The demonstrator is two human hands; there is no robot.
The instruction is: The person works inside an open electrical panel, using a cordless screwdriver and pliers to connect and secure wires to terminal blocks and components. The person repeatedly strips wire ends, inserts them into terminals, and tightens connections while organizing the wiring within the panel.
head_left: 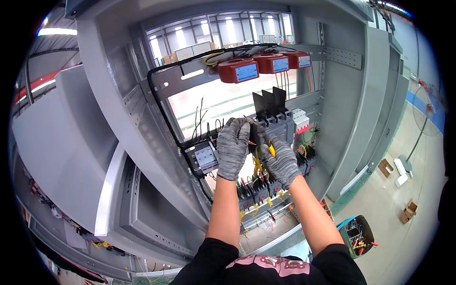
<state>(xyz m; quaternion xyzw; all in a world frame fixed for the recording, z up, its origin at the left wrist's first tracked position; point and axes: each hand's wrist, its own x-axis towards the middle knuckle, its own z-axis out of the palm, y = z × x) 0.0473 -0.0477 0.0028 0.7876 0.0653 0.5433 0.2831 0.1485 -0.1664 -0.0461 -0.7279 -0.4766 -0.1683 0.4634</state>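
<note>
Both my hands wear grey knitted gloves and are raised close together inside an open grey metal cabinet. My left hand [231, 149] is closed, fingertips pinched near the left end of a large grey circuit breaker [281, 129]; what they hold, perhaps a thin wire, is hidden. My right hand [283, 165] is wrapped round a hand tool with a yellow-and-black handle [271, 149]; its working end is lost among dark parts between my hands. Black upright barrier plates [270, 103] rise from the breaker. A white modular device [205, 157] sits left of my left hand.
Three red current transformers [238, 70] hang on the upper crossbar. A black cable bundle [153, 97] runs down the left side. Below my hands sits a row of smaller breakers [260, 194] with yellow wires. At lower right stand a tool bucket [357, 236], a cardboard box [408, 211] and a fan [422, 116].
</note>
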